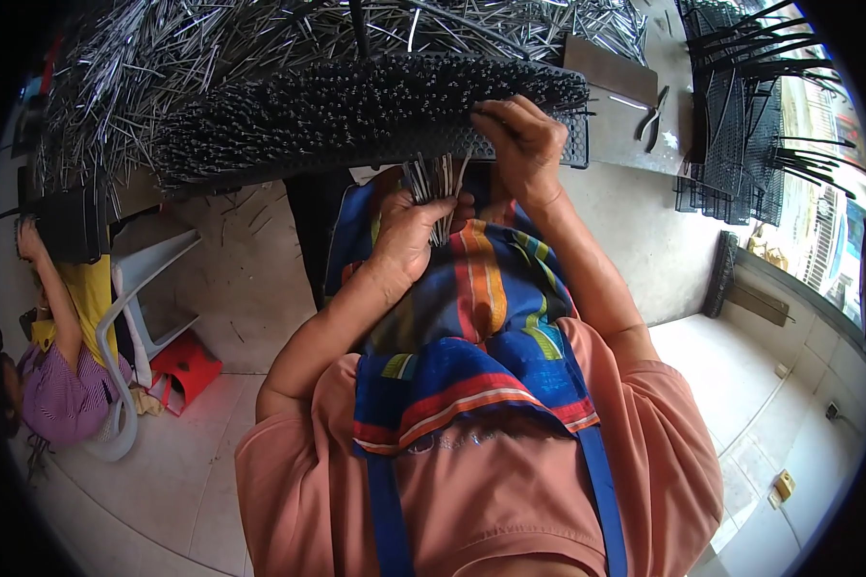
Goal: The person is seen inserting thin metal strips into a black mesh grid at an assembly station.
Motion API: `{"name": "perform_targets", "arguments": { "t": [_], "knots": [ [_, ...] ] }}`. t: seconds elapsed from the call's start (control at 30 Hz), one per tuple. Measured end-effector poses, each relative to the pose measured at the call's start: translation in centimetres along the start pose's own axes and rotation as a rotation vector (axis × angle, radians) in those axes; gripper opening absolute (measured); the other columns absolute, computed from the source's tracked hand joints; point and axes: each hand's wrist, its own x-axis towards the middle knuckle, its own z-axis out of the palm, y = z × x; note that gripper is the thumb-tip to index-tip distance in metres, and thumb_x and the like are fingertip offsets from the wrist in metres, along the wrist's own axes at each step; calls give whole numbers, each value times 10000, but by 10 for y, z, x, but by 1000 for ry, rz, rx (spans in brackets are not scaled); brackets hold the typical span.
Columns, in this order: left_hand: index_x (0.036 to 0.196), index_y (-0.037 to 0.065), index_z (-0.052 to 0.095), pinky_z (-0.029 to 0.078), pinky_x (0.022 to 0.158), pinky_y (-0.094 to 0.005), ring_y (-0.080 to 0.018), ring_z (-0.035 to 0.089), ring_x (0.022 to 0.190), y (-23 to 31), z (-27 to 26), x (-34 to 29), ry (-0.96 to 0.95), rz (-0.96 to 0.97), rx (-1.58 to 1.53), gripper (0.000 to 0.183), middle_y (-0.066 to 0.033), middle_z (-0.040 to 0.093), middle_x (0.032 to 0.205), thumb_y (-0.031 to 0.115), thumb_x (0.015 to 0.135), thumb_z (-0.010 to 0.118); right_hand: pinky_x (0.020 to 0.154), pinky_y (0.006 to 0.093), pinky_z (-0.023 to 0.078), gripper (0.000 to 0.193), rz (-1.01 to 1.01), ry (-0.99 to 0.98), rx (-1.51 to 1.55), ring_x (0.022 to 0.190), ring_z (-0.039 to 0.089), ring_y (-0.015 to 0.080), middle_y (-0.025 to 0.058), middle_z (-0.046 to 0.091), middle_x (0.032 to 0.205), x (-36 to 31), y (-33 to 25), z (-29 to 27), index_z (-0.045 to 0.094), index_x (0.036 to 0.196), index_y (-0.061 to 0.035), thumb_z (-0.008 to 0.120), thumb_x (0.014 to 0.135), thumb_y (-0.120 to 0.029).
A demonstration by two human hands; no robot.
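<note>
My left hand is closed around a bundle of thin, grey metal strips, which stand up out of the fist just before the near edge of a long black perforated rack. Dark upright pins fill most of that rack in dense rows; bare holes show at its right end and along its near right side. Over that right part, my right hand has its fingertips pinched together low among the pins. Whatever lies between those fingertips is too small to make out.
Loose metal strips lie heaped behind the rack. To its right are a brown plate and pliers; farther right, black mesh racks hold long dark rods. On the left, another person sits in a grey plastic chair near a red bag.
</note>
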Motion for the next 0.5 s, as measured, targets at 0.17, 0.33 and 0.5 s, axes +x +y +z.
{"name": "perform_targets", "arguments": {
  "t": [0.17,0.33,0.5],
  "knots": [
    [1075,31,656,571,681,-312,-198,697,765,7,6,4,-7,67,-20,274,-104,716,928,-78,834,582,533,284,471,119,-129,-73,-294,582,615,148,73,643,722,-6,-3,-3,712,862,-31,748,773,-102],
    [1031,9,655,586,653,-313,-206,705,731,15,14,3,-39,78,27,229,-121,714,893,-79,831,588,530,279,465,107,481,-222,87,577,607,128,68,667,690,-25,-5,-14,689,790,-24,736,785,-121],
    [1086,12,654,605,662,-325,-232,714,793,15,23,-5,-97,-11,113,233,-121,713,928,-48,876,574,488,226,426,87,849,-386,526,551,544,53,8,623,647,-31,-1,-21,663,793,-5,727,805,-63]
  ]
}}
